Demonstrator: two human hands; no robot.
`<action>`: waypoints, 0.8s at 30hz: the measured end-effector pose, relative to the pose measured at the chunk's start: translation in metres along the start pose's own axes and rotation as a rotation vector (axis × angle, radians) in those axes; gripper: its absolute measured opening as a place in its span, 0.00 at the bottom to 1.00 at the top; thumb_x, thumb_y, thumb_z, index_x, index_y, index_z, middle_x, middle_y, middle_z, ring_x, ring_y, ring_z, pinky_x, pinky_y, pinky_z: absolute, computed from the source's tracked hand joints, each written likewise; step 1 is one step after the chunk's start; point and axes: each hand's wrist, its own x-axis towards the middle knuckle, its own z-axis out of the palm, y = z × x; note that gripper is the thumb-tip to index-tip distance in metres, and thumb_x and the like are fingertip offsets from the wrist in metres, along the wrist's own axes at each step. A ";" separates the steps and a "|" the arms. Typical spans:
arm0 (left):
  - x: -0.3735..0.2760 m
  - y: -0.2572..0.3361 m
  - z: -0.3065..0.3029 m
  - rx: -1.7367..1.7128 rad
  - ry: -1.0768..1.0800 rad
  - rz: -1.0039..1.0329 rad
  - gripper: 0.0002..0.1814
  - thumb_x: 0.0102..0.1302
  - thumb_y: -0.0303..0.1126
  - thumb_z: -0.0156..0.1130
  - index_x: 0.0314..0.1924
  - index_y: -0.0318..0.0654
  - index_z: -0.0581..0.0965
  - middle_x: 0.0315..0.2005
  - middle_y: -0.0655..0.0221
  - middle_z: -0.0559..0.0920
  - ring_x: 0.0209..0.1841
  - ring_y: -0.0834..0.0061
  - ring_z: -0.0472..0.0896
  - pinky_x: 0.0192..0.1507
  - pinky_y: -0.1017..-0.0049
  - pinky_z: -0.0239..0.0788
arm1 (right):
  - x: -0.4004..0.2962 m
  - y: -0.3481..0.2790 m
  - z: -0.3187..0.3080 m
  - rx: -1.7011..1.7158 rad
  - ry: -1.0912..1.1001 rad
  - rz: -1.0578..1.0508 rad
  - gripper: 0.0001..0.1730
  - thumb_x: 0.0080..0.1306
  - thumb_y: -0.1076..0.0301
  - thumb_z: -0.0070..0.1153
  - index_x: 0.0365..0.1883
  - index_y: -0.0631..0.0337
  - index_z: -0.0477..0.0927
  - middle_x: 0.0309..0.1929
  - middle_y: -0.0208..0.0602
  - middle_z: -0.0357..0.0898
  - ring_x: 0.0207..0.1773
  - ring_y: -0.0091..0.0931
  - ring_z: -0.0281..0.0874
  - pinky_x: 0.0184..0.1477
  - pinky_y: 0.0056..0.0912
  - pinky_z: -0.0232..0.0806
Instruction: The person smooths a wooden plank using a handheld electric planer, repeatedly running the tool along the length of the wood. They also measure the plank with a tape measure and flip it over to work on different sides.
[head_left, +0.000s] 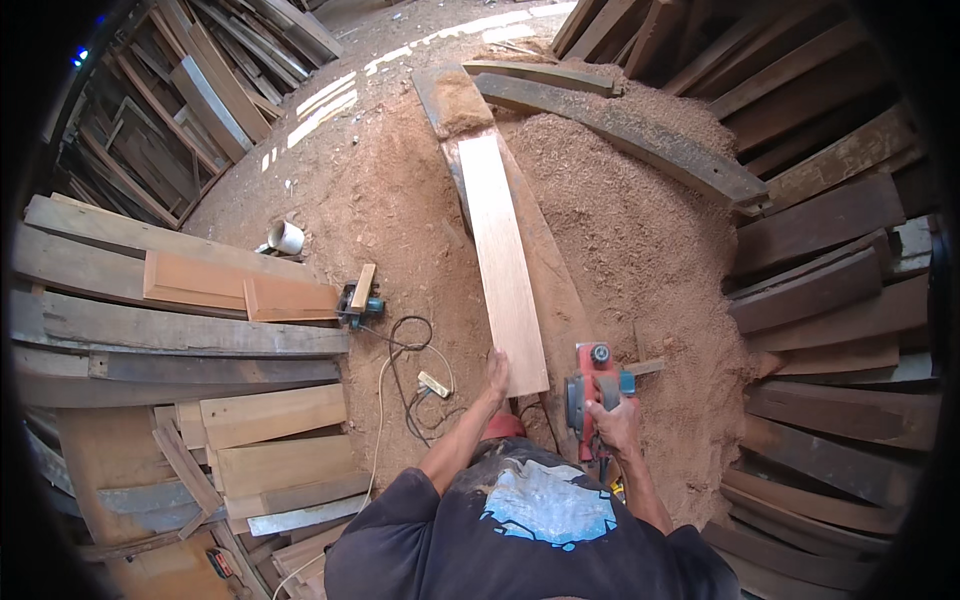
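A long, pale wooden board (502, 262) lies lengthwise in front of me on a wider, dust-covered plank (551, 270). My left hand (497, 375) holds the board's left edge by its near end; the fingers under it are hidden. In my right hand (616, 424) is the rear handle of a red electric hand planer (589, 382). The planer is to the right of the board's near end, apart from it. Whether it rests on something beneath, I cannot tell.
Wood shavings (637, 247) heap up on the right beside a thick beam (615, 139). Leaning boards (825, 225) line the right side. At left are stacked planks (187, 330), a circular saw (358, 304), a white mug (286, 237) and a looped power cord (409, 337).
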 end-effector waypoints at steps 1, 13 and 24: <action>0.013 -0.002 -0.003 -0.043 0.040 -0.012 0.42 0.81 0.62 0.34 0.75 0.30 0.62 0.70 0.54 0.70 0.72 0.60 0.67 0.74 0.63 0.57 | 0.003 -0.010 0.002 -0.011 0.003 -0.025 0.28 0.61 0.55 0.68 0.51 0.69 0.83 0.36 0.32 0.83 0.39 0.23 0.79 0.45 0.29 0.72; 0.069 0.084 0.004 -0.015 -0.212 -0.389 0.37 0.80 0.61 0.35 0.78 0.45 0.60 0.69 0.51 0.72 0.68 0.50 0.72 0.69 0.54 0.62 | 0.043 -0.061 0.040 0.263 -0.219 -0.090 0.29 0.73 0.38 0.54 0.41 0.60 0.73 0.27 0.26 0.72 0.25 0.17 0.70 0.27 0.24 0.66; 0.034 0.065 -0.020 -0.666 -0.106 -0.355 0.52 0.73 0.73 0.33 0.82 0.44 0.41 0.74 0.41 0.61 0.72 0.46 0.67 0.73 0.51 0.57 | 0.053 -0.058 0.104 0.021 -0.225 -0.199 0.33 0.71 0.40 0.54 0.47 0.69 0.78 0.31 0.49 0.81 0.38 0.41 0.82 0.44 0.46 0.72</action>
